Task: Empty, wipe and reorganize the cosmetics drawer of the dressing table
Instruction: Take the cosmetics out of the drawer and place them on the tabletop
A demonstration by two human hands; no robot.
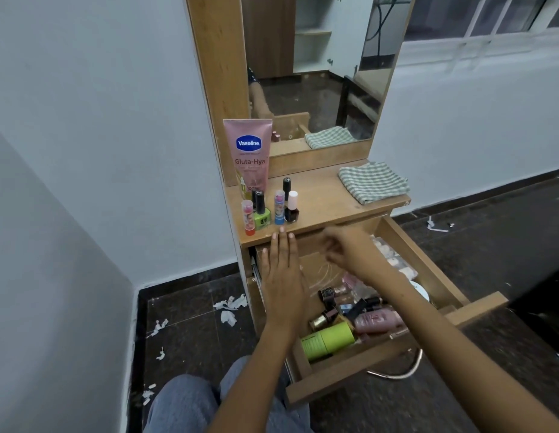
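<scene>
Step in hand: emptying. Drawer [428, 260] pulled out; bottles [350, 310] and a green tube [329, 340] lie at its near end. A lotion tube [248, 154] and small bottles [272, 207] stand on the tabletop [322, 198], cloth [372, 181] far right. Left hand [279, 276] flat, fingers spread, empty. Right hand [344, 251] blurred; fingers curled, contents unclear. Next, likely: lift out remaining items.
</scene>
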